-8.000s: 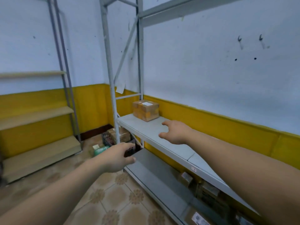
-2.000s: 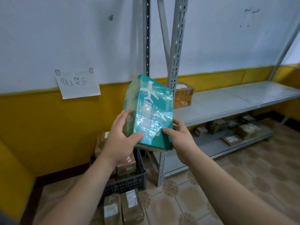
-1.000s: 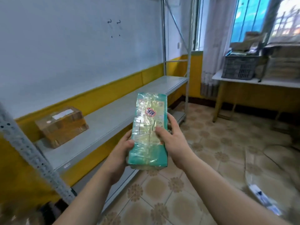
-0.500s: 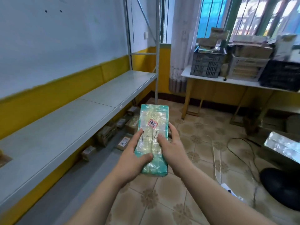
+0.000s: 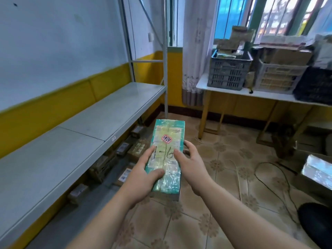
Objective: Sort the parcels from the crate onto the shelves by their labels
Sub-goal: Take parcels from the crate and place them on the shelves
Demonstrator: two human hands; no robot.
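Observation:
A long teal parcel wrapped in clear tape is held flat in front of me, label side up, with "1-6" handwritten on it and a small red stamp above. My left hand grips its left edge, thumb across the top. My right hand holds the right edge, fingers curled round the side. The grey metal shelf runs along the wall to my left, its middle board bare. Several small brown parcels lie on the lowest board beneath it.
A white table stands by the window at the back right, carrying a grey crate, a white crate and cardboard boxes. Cables trail over the tiled floor. A foil-wrapped box and a black round object sit at the right.
I picked the teal parcel from the crate and turned right along the shelf. Since half a second ago the handwritten label has come into plain view, and both hands still hold the parcel.

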